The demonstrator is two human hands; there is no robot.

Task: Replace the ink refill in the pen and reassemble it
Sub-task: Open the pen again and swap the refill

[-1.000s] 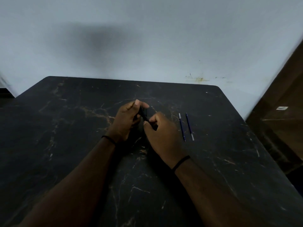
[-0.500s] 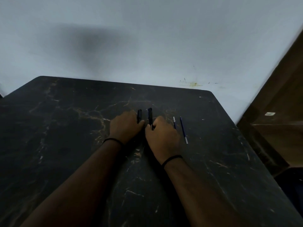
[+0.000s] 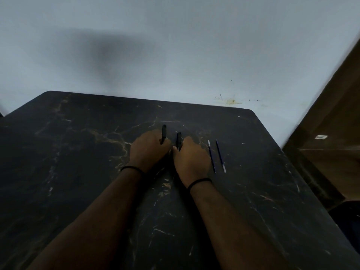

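Observation:
The black pen is in two separate pieces. My left hand point(image 3: 149, 151) grips one black piece point(image 3: 164, 131), which sticks up past the knuckles. My right hand point(image 3: 190, 158) grips the other black piece point(image 3: 178, 139), also pointing away from me. Both hands rest side by side on the dark marble table point(image 3: 78, 152), with the two pieces a short gap apart. Two thin blue refills point(image 3: 212, 156) point(image 3: 220, 155) lie side by side on the table just right of my right hand. My fingers are hidden under the backs of the hands.
A pale wall point(image 3: 175, 55) rises right behind the table's far edge. A brown wooden panel point(image 3: 331, 123) stands off the table's right side. The table's right edge runs diagonally toward me.
One second ago both hands held the pen together as one piece. The pen has come apart, and the hands have dropped to the table and spread slightly, one piece in each.

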